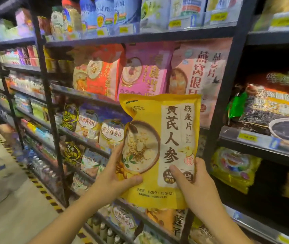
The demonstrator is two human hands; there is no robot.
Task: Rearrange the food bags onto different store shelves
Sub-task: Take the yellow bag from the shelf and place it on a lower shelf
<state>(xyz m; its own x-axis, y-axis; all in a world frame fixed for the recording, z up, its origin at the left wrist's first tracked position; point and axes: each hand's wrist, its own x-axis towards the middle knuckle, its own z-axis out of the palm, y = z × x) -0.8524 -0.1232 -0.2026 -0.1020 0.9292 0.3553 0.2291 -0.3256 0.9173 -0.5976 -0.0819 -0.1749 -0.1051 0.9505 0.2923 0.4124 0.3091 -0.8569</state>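
A food bag (159,148) was held upright before the shelves (140,38), left hand (112,180) and right hand (193,184) gripping its lower corners.

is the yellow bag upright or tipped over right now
Upright, off the shelf. The yellow bag is held in the air by the left hand and right hand at its lower edge, print reading right way up.

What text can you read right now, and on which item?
Yellow bag, held in left hand and right hand: "燕麦片", "黄芪人参", "420克(35克x12)".
Pale pink bag on the shelf behind: "燕窝银耳", "燕麦片".
Yellow price tags: too blurred to read.
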